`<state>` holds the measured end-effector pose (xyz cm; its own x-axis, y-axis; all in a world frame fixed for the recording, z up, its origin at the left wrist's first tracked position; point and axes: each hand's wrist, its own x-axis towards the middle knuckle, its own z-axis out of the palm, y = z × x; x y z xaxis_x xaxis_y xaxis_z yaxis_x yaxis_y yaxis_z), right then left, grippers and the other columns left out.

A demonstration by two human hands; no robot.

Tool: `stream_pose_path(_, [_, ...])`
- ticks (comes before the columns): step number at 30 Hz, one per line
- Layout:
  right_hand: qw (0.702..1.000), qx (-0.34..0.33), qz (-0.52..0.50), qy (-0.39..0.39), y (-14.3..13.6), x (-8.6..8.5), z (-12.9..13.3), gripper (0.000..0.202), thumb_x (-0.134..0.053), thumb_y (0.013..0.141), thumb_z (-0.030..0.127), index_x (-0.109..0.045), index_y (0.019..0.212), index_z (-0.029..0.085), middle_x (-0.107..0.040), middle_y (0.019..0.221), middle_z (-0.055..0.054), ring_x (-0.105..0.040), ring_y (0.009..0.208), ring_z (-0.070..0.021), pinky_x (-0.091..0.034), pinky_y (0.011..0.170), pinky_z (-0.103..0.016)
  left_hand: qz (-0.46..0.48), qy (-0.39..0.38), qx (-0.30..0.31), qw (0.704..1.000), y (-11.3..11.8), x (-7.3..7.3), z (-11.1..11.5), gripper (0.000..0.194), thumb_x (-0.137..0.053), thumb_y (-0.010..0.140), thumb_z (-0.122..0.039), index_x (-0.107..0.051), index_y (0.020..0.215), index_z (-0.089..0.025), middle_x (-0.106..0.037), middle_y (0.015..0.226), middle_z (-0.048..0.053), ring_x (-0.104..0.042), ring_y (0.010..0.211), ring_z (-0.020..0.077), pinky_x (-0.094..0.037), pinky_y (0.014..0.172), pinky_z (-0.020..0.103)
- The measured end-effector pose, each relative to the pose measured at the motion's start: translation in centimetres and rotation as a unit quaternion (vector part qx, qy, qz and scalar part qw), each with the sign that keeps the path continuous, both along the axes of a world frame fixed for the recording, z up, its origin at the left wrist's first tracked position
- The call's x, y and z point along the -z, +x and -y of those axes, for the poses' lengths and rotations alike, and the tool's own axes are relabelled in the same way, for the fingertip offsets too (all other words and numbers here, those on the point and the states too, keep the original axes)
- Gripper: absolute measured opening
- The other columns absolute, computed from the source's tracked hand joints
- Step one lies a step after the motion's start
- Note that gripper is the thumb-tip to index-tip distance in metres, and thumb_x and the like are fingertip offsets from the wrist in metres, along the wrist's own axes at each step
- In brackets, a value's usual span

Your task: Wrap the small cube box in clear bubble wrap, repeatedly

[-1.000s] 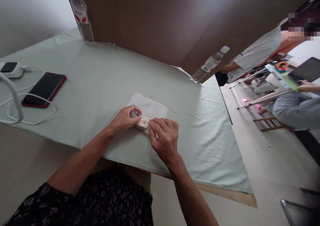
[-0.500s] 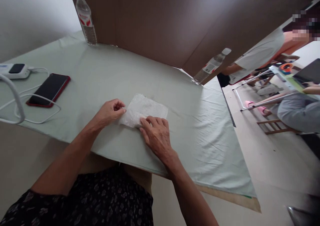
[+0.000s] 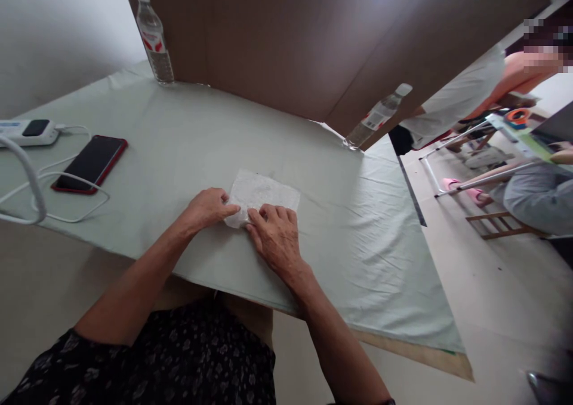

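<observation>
A whitish, translucent packet that looks like bubble wrap lies flat on the pale green tablecloth in front of me. My left hand is at its left end, fingers curled under and thumb pressed on the film, gripping that edge. Across the packet's near right part rests my right hand, its fingers bent and thumb and forefinger closed on the near edge. What the packet contains, if anything, cannot be made out.
On the left are a red-cased phone, a white power strip and a looping white cable. Two water bottles stand against the brown panel. People sit beyond at right, near a small table.
My left hand has moved right onto the packet's left edge, its thumb now on the film. My right hand has shifted slightly left and up.
</observation>
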<state>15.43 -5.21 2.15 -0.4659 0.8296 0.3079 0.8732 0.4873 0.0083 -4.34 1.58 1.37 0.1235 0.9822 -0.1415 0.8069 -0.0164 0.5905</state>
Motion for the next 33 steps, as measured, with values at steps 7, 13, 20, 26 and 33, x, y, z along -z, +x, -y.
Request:
stream_pose_path(7, [1.000, -0.004, 0.004, 0.009, 0.0, 0.1, -0.1, 0.021, -0.059, 0.096, 0.033, -0.062, 0.114, 0.023, -0.065, 0.102, -0.007, -0.048, 0.091, -0.0244, -0.031, 0.082, -0.040, 0.022, 0.088, -0.012, 0.996, 0.8, 0.1, 1.0, 0.017, -0.060, 0.071, -0.029, -0.051, 0.059, -0.021, -0.055, 0.067, 0.002, -0.048, 0.067, 0.0173, -0.034, 0.061, 0.028])
stream_pose_path(13, [1.000, -0.002, 0.002, 0.014, 0.0, 0.1, -0.1, 0.020, -0.061, 0.095, 0.032, -0.063, 0.112, 0.023, -0.064, 0.101, -0.006, -0.048, 0.091, -0.0242, -0.031, 0.081, -0.040, 0.081, 0.015, -0.034, 0.996, 1.0, -0.9, 1.0, 0.017, -0.058, 0.072, -0.036, -0.057, 0.075, -0.019, -0.055, 0.067, 0.000, -0.046, 0.063, 0.0159, -0.034, 0.060, 0.028])
stream_pose_path(20, [1.000, -0.004, 0.005, 0.014, -0.1, 0.0, -0.1, 0.020, -0.061, 0.095, 0.031, -0.063, 0.112, 0.023, -0.064, 0.100, -0.007, -0.048, 0.090, -0.0241, -0.031, 0.080, -0.040, 0.073, -0.012, 0.007, 0.997, 0.7, -0.6, 0.9, 0.024, -0.057, 0.070, -0.038, -0.046, 0.058, -0.021, -0.044, 0.055, -0.003, -0.038, 0.054, 0.0124, -0.026, 0.051, 0.026])
stream_pose_path(26, [1.000, -0.004, 0.005, 0.009, -0.1, 0.0, -0.1, 0.018, -0.060, 0.095, 0.031, -0.063, 0.111, 0.023, -0.065, 0.100, -0.007, -0.049, 0.090, -0.0244, -0.031, 0.080, -0.040, 0.162, 0.029, -0.023, 0.986, 2.3, -0.7, 1.3, 0.015, -0.054, 0.067, -0.031, -0.046, 0.061, -0.020, -0.045, 0.058, -0.004, -0.040, 0.056, 0.0107, -0.030, 0.051, 0.024])
stream_pose_path(33, [1.000, -0.015, -0.007, -0.001, 0.0, -0.5, 0.1, 0.025, -0.062, 0.092, 0.028, -0.061, 0.115, 0.021, -0.069, 0.102, -0.006, -0.054, 0.093, -0.0245, -0.032, 0.087, -0.042, 0.331, -0.125, -0.060, 0.933, 3.7, -2.1, 2.0, 0.008, -0.056, 0.066, -0.025, -0.056, 0.070, -0.018, -0.053, 0.059, -0.002, -0.051, 0.054, 0.0114, -0.045, 0.048, 0.023])
